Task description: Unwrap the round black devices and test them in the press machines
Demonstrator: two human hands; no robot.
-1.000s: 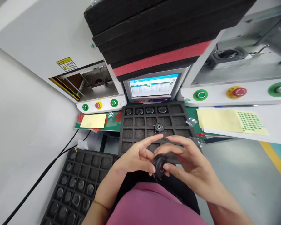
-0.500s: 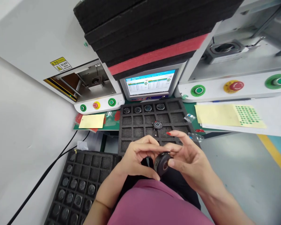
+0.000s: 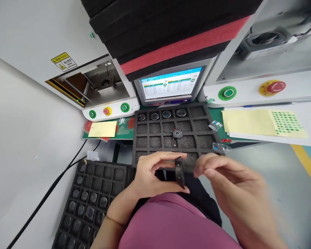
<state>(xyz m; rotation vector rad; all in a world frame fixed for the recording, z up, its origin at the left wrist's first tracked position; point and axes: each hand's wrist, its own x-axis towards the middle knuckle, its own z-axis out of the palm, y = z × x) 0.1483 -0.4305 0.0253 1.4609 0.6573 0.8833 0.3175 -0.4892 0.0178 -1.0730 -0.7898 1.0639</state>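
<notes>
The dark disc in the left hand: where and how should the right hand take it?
Perhaps pinch the disc across its faces, from above, at the rim facing the camera: it stands edge-on to the view, its two ends held by the left hand.

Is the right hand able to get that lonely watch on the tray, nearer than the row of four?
Probably yes: the right hand is near the tray, and nothing visible covers the lone watch or blocks the way. That hand looks pinched and blurred, so I can't tell if it's already holding something.
</notes>
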